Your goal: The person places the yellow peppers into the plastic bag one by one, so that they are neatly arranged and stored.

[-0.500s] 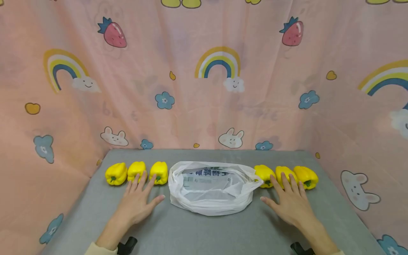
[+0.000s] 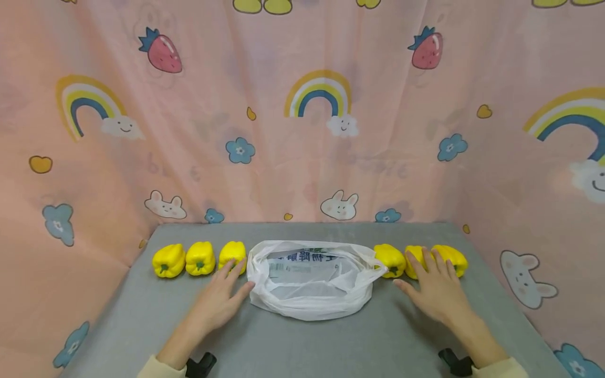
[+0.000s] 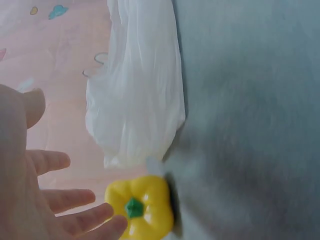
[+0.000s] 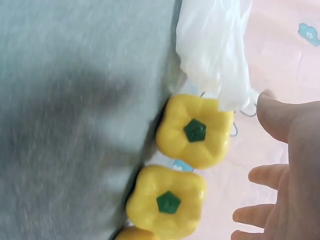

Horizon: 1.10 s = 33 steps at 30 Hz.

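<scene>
A white plastic bag [image 2: 312, 310] with blue print stands in the middle of the grey table, its mouth spread wide. My left hand [image 2: 215, 307] hovers with spread fingers in front of the yellow bell pepper [image 2: 231, 252] just left of the bag, its thumb close to the bag's left side. My right hand [image 2: 439, 294], fingers apart, is held before the right-hand peppers and overlaps the middle one [image 2: 414, 254] in the head view. In the right wrist view, the bag's handle hangs over the innermost right pepper [image 4: 192, 145]. Both hands hold nothing.
Two more yellow peppers, the outer one [image 2: 169, 261] and its neighbour [image 2: 200, 258], sit in line at the left. At the far right is another pepper [image 2: 451, 257]. Behind the grey table [image 2: 312, 352] hangs a pink patterned cloth [image 2: 397, 173].
My left hand has moved right, toward the bag, uncovering the middle left pepper. My right hand has shifted slightly to the right. The bag and peppers stay in place; the head view has shifted slightly.
</scene>
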{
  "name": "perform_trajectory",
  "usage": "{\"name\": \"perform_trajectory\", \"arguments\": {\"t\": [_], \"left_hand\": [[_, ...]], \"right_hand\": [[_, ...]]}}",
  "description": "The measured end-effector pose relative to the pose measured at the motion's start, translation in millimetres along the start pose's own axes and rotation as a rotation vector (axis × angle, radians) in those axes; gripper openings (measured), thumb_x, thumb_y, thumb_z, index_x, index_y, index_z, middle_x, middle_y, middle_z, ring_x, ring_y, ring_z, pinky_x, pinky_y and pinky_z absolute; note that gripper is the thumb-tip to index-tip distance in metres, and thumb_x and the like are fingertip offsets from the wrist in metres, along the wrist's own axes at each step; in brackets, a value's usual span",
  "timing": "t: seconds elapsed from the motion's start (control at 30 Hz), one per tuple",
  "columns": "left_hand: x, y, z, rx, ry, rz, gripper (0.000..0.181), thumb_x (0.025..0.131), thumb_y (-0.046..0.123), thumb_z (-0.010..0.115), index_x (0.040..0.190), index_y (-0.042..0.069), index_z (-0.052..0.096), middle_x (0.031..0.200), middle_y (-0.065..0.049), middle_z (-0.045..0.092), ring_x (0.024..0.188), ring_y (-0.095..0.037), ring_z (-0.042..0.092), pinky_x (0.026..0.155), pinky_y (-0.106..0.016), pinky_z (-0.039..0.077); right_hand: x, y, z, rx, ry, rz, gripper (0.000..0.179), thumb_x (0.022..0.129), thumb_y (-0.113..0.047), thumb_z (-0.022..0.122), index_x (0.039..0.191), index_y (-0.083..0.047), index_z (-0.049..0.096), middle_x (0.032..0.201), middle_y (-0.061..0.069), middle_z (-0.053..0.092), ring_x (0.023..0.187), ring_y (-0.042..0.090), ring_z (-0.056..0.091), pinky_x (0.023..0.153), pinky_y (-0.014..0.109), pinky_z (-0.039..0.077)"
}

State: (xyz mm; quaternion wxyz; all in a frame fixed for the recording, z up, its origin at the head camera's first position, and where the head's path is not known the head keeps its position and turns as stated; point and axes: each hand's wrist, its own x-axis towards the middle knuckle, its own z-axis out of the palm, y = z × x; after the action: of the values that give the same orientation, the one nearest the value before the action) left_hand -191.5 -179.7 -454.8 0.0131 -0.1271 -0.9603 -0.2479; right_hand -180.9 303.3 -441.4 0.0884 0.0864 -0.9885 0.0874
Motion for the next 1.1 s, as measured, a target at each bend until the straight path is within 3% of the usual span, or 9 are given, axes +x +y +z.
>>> {"name": "perform_trajectory", "arguments": {"t": [0.4, 0.77, 1.1], "left_hand": [[12.2, 8.2, 20.9, -0.251, -0.01, -0.067, 0.064, 0.102, 0.048, 0.058, 0.155, 0.015, 0.043, 0.152, -0.018, 0.044, 0.133, -0.04, 0.049, 0.106, -0.064, 0.041], [26.7, 5.2, 33.6, -0.502, 0.021, -0.123, 0.061, 0.098, 0.037, 0.069, 0.149, 0.01, 0.05, 0.153, -0.02, 0.044, 0.134, -0.042, 0.048, 0.105, -0.063, 0.042], [30.9, -0.2, 40.2, -0.566, 0.013, -0.169, 0.058, 0.096, 0.035, 0.072, 0.145, 0.011, 0.053, 0.146, -0.018, 0.053, 0.125, -0.035, 0.056, 0.103, -0.057, 0.046]], "right_hand": [[8.4, 28.1, -0.2, 0.011, 0.038, 0.026, 0.08, 0.101, -0.056, 0.053, 0.15, 0.006, 0.04, 0.15, 0.042, 0.03, 0.138, 0.063, 0.023, 0.11, 0.074, 0.018], [12.1, 52.5, -1.8, 0.088, 0.022, 0.062, 0.074, 0.104, -0.053, 0.05, 0.15, 0.004, 0.039, 0.15, 0.043, 0.027, 0.136, 0.065, 0.023, 0.103, 0.08, 0.02], [18.3, 78.0, -2.0, 0.159, 0.018, 0.094, 0.074, 0.106, -0.05, 0.046, 0.149, 0.009, 0.037, 0.148, 0.046, 0.027, 0.13, 0.067, 0.026, 0.097, 0.082, 0.025]]}}
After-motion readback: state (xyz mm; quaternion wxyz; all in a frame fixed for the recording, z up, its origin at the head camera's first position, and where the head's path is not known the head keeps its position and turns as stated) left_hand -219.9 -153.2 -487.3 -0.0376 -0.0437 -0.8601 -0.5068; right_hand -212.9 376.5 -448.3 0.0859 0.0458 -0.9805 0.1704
